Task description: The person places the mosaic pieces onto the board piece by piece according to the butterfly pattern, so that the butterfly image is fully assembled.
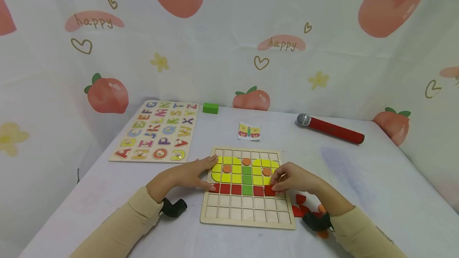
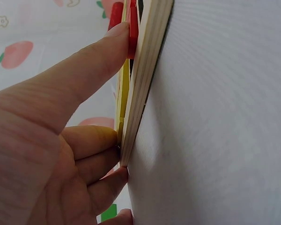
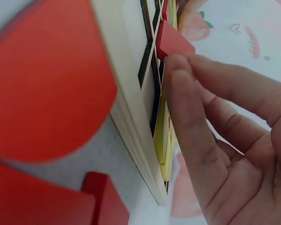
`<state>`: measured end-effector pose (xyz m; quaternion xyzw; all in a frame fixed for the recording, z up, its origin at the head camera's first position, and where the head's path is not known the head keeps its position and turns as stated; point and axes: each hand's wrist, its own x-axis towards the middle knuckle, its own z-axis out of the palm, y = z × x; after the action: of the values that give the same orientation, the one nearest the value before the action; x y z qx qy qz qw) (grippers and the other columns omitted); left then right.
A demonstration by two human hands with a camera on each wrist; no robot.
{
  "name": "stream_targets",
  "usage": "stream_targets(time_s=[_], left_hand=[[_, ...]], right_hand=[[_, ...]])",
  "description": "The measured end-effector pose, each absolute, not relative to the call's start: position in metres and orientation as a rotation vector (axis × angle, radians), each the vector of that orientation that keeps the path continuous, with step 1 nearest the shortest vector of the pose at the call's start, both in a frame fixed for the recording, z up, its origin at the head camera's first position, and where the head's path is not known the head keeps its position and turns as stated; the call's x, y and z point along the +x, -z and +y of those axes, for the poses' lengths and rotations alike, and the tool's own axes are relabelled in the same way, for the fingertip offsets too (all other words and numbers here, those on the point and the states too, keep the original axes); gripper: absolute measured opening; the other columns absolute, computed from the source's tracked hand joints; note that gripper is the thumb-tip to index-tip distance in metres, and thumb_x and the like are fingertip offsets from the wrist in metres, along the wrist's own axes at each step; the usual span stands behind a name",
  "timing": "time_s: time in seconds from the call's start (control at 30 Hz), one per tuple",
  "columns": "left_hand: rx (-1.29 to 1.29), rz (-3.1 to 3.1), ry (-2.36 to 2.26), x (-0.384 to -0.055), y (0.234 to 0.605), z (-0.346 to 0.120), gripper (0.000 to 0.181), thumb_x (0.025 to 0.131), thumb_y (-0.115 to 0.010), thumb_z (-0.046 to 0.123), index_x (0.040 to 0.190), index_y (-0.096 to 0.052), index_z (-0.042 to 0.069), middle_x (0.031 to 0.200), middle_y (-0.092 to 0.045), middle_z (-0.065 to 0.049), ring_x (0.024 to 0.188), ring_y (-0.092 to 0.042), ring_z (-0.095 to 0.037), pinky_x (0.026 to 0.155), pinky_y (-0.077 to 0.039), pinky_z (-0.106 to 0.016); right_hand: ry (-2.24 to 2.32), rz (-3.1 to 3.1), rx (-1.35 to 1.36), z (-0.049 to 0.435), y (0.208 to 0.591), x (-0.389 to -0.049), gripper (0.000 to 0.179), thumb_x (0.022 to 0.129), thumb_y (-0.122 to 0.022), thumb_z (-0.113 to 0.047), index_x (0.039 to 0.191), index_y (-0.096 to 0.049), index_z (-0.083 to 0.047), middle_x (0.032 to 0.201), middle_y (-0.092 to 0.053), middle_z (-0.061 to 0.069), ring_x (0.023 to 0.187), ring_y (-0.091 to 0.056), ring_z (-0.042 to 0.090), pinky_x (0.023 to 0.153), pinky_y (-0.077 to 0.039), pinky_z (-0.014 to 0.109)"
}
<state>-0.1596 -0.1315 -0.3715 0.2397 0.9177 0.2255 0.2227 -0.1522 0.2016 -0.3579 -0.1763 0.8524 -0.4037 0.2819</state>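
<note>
A wooden grid board (image 1: 247, 222) lies in front of me, filled partly with yellow tiles (image 1: 236, 169), orange discs (image 1: 246, 161), a green column (image 1: 247, 179) and a row of red squares (image 1: 236, 189). My right hand (image 1: 297, 178) pinches a red square tile (image 3: 173, 42) between thumb and fingers at the right part of that row; in the right wrist view the tile is tilted above its cell. My left hand (image 1: 191, 173) rests at the board's left edge, its thumb on the leftmost red tile (image 2: 133, 33) and its other fingers along the side.
Loose red pieces (image 1: 300, 199) and orange discs (image 1: 322, 234) lie right of the board, partly under my right wrist. Behind it are a butterfly picture card (image 1: 249, 131), a green block (image 1: 210, 108) and a red microphone (image 1: 333, 129). An alphabet puzzle board (image 1: 150, 130) lies back left.
</note>
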Motion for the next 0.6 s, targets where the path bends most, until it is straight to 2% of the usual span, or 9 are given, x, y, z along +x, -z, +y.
stream_targets(time_s=[0.3, 0.6], left_hand=[[0.651, 2.533, -0.627, -0.161, 0.373, -0.131, 0.093, 0.077, -0.07, 0.051, 0.149, -0.022, 0.017, 0.157, -0.014, 0.002, 0.146, -0.011, -0.017, 0.119, -0.012, -0.043], [0.64, 2.53, -0.636, -0.159, 0.371, -0.131, 0.092, 0.077, -0.07, 0.049, 0.149, -0.023, 0.016, 0.157, -0.014, 0.001, 0.146, -0.012, -0.019, 0.119, -0.012, -0.042]], right_hand=[[0.967, 2.402, -0.488, 0.194, 0.353, -0.148, 0.01, 0.079, -0.072, -0.009, 0.086, -0.068, -0.003, 0.077, -0.062, 0.001, 0.069, -0.053, 0.014, 0.064, -0.049, 0.024], [0.889, 2.465, -0.556, 0.19, 0.351, -0.146, 0.005, 0.08, -0.071, -0.01, 0.082, -0.069, -0.005, 0.076, -0.065, 0.0, 0.068, -0.054, 0.012, 0.062, -0.048, 0.022]])
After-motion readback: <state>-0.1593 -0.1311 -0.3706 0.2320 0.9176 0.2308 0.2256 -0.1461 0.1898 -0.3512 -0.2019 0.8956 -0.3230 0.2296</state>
